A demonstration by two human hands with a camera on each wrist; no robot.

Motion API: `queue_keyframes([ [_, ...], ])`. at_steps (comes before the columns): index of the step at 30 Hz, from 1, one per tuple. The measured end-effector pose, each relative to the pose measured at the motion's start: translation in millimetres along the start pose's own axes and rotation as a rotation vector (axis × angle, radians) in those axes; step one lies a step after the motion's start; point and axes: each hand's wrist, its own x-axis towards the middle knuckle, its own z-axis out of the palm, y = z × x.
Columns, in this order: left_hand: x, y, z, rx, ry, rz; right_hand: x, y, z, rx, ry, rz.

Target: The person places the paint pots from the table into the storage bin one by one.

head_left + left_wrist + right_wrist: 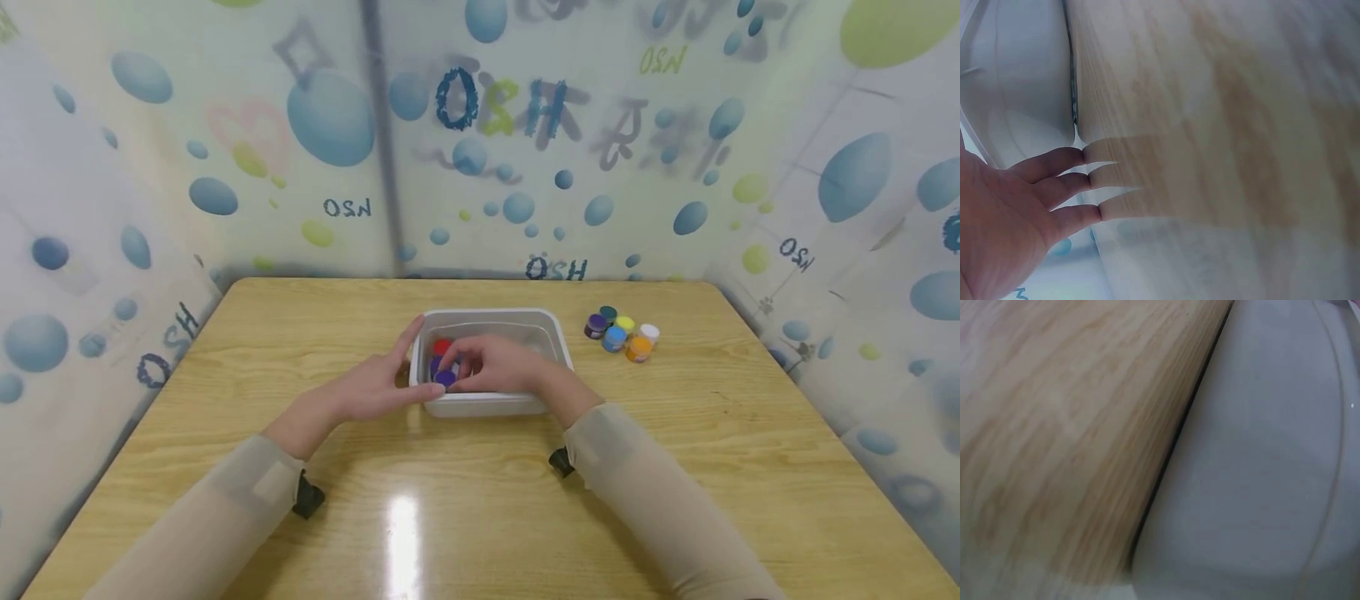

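Observation:
A white plastic box [491,406] stands on the table. At its left end is my left hand [367,387], thumb along the front left corner and fingers stretched out beside the left wall. In the left wrist view, the straight fingers of the left hand [1016,206] show beside the box wall [1029,75]. My right hand [498,365] reaches into the box and pinches a small paint jar with a purple lid [445,379] between thumb and forefinger. Behind that jar are another purple jar [436,365] and a red-lidded jar [442,346]. The right wrist view has only box wall [1241,456] and table.
Right of the box, several small paint jars stand in a cluster, among them a dark purple one [596,326], a light blue one [614,339], an orange one [638,349] and a white one [649,334]. A patterned curtain [480,192] hangs behind the wooden table [480,500].

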Motion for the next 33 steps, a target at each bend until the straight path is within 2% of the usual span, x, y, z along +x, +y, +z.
queue_keyframes([
  [14,-1.9,0.4,-1.4,-0.01,-0.005,0.005,3.8,-0.8,0.3,0.024,-0.073,0.055],
  [33,-1.8,1.8,-0.1,-0.012,-0.001,-0.008,2.0,-0.2,0.3,0.037,-0.068,0.066],
])
